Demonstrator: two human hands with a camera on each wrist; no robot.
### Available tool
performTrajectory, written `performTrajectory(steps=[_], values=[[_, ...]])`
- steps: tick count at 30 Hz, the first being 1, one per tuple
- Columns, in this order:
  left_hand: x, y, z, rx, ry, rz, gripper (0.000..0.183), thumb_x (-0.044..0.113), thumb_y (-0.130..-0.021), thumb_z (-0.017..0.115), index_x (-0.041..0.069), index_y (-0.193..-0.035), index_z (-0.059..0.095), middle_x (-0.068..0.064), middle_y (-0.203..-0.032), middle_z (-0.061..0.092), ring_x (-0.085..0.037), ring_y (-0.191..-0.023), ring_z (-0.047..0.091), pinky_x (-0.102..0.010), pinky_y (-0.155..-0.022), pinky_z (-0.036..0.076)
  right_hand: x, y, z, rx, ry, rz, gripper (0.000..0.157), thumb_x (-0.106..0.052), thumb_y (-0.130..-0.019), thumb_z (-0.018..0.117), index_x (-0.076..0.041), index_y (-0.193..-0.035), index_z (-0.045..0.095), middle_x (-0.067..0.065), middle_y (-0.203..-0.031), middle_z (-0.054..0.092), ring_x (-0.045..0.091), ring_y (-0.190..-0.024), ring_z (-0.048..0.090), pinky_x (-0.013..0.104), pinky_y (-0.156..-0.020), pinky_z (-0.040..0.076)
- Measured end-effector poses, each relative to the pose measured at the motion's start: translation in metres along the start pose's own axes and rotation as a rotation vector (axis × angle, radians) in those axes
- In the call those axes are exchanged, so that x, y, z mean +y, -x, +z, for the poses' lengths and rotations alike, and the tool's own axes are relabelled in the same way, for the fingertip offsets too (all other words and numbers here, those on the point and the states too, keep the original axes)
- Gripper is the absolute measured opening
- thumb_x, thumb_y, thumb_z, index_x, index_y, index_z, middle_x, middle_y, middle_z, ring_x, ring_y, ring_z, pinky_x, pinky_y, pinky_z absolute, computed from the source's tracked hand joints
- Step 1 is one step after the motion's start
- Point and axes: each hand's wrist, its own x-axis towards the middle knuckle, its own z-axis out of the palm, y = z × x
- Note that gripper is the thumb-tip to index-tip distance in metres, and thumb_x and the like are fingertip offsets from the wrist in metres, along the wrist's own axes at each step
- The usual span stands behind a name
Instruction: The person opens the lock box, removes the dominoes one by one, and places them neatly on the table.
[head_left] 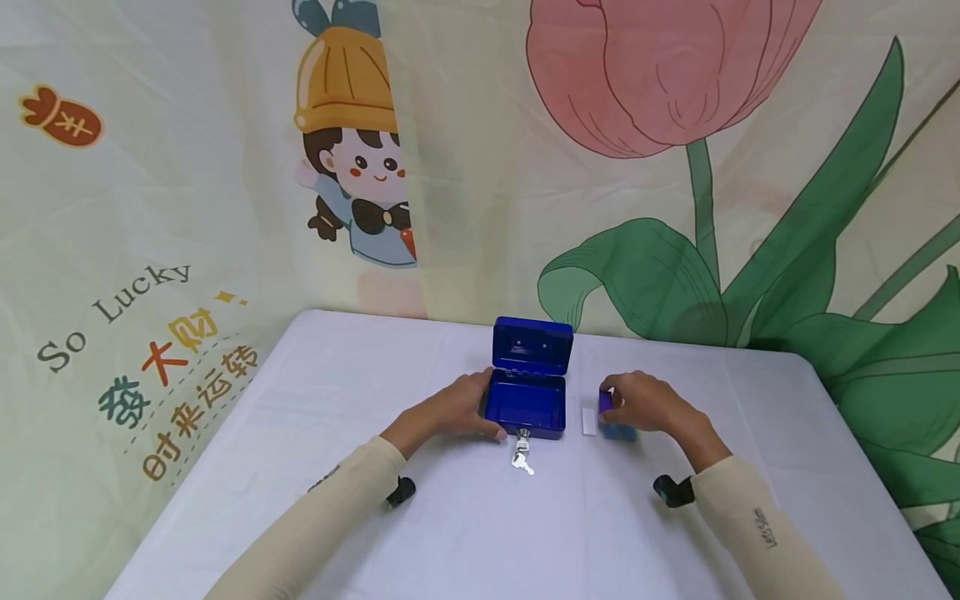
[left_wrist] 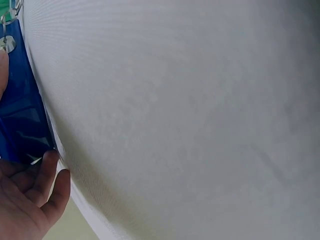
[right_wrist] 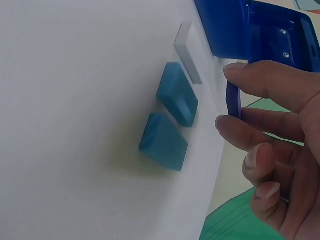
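A blue metal cash box (head_left: 527,403) sits on the table with its lid (head_left: 532,347) raised and its tray bare inside. Keys (head_left: 522,457) hang from the lock at its front. My left hand (head_left: 456,407) grips the box's left side, thumb along the front and fingers behind, as the left wrist view partly shows. To the right of the box, my right hand (head_left: 643,402) pinches a flat purple block (right_wrist: 233,100) between thumb and fingertips. Close by lie two teal blocks (right_wrist: 177,95) and a white block (right_wrist: 191,55).
A white cloth covers the table (head_left: 450,533). Behind it hangs a printed curtain (head_left: 480,192) that meets the table's back edge. Dark wrist cameras (head_left: 672,492) stick out below both sleeves.
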Motion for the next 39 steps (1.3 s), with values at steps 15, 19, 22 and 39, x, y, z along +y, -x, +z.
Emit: performTrajectory(steps=[15, 19, 22, 39], values=[[0.0, 0.002, -0.002, -0.01, -0.002, -0.007, 0.118, 0.049, -0.071, 0.089, 0.007, -0.158, 0.022, -0.016, -0.156, 0.043, -0.03, -0.144, 0.041, -0.048, -0.119, 0.034, 0.026, 0.008, 0.002, -0.013, -0.036, -0.021, 0.048, -0.028, -0.086, 0.08, -0.005, -0.126, 0.066, 0.003, -0.097, 0.07, 0.019, -0.09, 0.062, 0.037, -0.078, 0.058], [0.0, 0.003, -0.002, -0.013, -0.002, -0.009, 0.118, 0.051, -0.071, 0.089, 0.008, -0.158, 0.023, -0.016, -0.155, 0.043, -0.029, -0.143, 0.041, -0.048, -0.119, 0.033, 0.032, 0.011, 0.001, -0.016, -0.043, -0.02, 0.048, -0.028, -0.086, 0.08, -0.006, -0.126, 0.065, 0.002, -0.096, 0.069, 0.018, -0.089, 0.06, 0.035, -0.077, 0.056], [0.001, 0.003, -0.002, -0.016, -0.005, -0.013, 0.118, 0.051, -0.071, 0.089, 0.009, -0.158, 0.022, -0.015, -0.155, 0.044, -0.029, -0.143, 0.041, -0.048, -0.119, 0.033, 0.038, 0.012, 0.001, -0.021, -0.051, -0.026, 0.048, -0.027, -0.086, 0.08, -0.005, -0.126, 0.065, 0.002, -0.096, 0.068, 0.017, -0.089, 0.06, 0.034, -0.077, 0.056], [0.002, 0.006, -0.004, -0.032, -0.016, -0.024, 0.117, 0.051, -0.071, 0.089, 0.011, -0.159, 0.022, -0.014, -0.155, 0.044, -0.029, -0.142, 0.042, -0.048, -0.118, 0.034, 0.061, 0.026, 0.004, -0.05, -0.082, -0.007, 0.05, -0.024, -0.084, 0.081, -0.003, -0.126, 0.065, 0.002, -0.095, 0.067, 0.018, -0.089, 0.059, 0.036, -0.078, 0.056]])
